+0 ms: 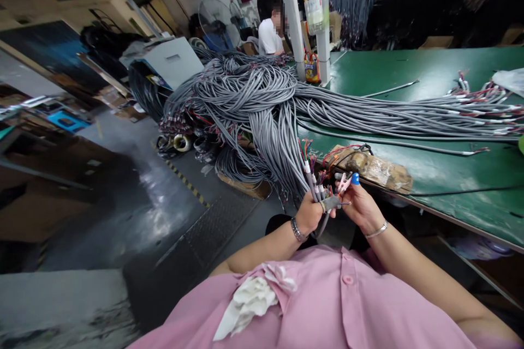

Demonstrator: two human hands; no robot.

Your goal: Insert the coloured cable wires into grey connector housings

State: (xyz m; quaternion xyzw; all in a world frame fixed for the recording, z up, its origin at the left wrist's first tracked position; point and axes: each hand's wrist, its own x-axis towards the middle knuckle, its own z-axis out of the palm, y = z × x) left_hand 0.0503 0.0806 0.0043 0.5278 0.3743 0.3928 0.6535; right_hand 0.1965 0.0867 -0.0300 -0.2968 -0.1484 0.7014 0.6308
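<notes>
My left hand point(311, 214) is closed around several grey cables point(308, 174). Their stripped ends point up, with white bands and fanned, coloured inner wires. A grey wrap point(331, 203) covers a finger or the thumb of this hand. Just to the right, my right hand point(363, 206) wears a blue finger cap point(355, 178) and pinches thin pinkish-white wires point(344, 182) at one cable's end. Its fingers partly hide where those wires begin. Both hands are close together in front of the table edge.
A large heap of grey cables point(245, 84) spills over the green table point(380, 71); more cables run to the right across it. A worn, taped block point(374, 168) with red wires sits at the front edge. Behind are a white post point(290, 11) and a seated person point(269, 32).
</notes>
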